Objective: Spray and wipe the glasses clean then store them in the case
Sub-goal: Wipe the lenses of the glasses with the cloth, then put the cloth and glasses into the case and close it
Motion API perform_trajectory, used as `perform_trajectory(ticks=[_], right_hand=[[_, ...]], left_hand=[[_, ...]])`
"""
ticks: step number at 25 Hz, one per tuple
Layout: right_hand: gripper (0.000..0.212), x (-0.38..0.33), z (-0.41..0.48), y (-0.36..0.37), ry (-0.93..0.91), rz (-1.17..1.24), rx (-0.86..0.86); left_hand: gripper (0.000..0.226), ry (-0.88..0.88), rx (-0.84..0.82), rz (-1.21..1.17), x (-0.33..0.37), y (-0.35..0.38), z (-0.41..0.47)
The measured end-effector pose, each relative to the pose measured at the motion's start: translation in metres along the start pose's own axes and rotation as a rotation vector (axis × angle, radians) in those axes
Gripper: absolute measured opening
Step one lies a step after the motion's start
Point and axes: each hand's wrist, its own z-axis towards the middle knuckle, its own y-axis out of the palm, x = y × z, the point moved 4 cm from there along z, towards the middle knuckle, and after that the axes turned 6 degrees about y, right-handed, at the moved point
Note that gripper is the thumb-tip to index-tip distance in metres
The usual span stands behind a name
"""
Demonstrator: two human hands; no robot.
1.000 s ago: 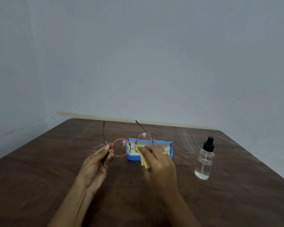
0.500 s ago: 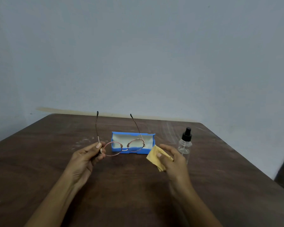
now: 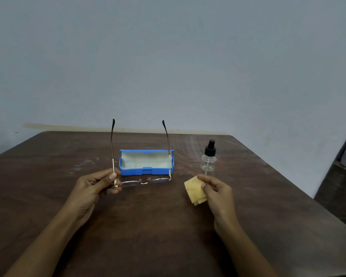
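Wiping looks finished; storing is judged to be the step in hand.

Head view: the glasses [image 3: 144,181] are pinched at one hinge by the left hand [image 3: 94,186], just in front of the open blue case [image 3: 146,171]. A yellow cloth [image 3: 194,189] is pinched by the right hand [image 3: 216,191], to the case's right near the spray bottle [image 3: 209,158]. Next, the temples must be folded.

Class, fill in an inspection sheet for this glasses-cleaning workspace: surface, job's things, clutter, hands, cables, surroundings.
Surface: dark wooden table, pale smudges near the far left.
Job's things: glasses held with arms unfolded; blue case open, empty; spray bottle upright, right of the case; yellow cloth.
Clutter: nothing seen.
Hands: left hand pinches the glasses at one hinge; right hand holds the cloth, off the lenses.
Cables: nothing seen.
Surroundings: plain grey wall.
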Motion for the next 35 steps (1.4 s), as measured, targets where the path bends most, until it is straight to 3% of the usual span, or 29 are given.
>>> perform_trajectory(ticks=[3, 6, 19, 21, 24, 29, 35], right_hand=[[0.032, 0.006, 0.002, -0.002, 0.057, -0.082, 0.016], [0.031, 0.003, 0.0, -0.005, 0.04, -0.248, 0.063], [0.024, -0.011, -0.013, -0.007, -0.203, -0.787, 0.187], [0.021, -0.019, -0.016, -0.001, -0.363, -0.687, 0.205], [0.022, -0.029, -0.019, 0.019, -0.499, -0.462, 0.028], [0.033, -0.04, 0.005, 0.052, -0.342, -0.379, -0.268], [0.034, -0.022, 0.003, 0.056, -0.386, -0.205, -0.229]], left_hand=[[0.01, -0.018, -0.008, 0.014, 0.003, 0.007, -0.004], [0.025, 0.0, 0.021, 0.111, 0.0, 0.006, -0.003], [0.024, 0.022, 0.021, 0.196, 0.001, 0.009, -0.006], [0.024, 0.027, 0.018, 0.2, 0.001, 0.01, -0.006], [0.022, 0.029, 0.004, 0.202, 0.0, 0.011, -0.005], [0.024, 0.028, 0.027, 0.155, -0.001, 0.01, -0.001], [0.023, 0.066, 0.038, 0.167, -0.007, 0.01, 0.002]])
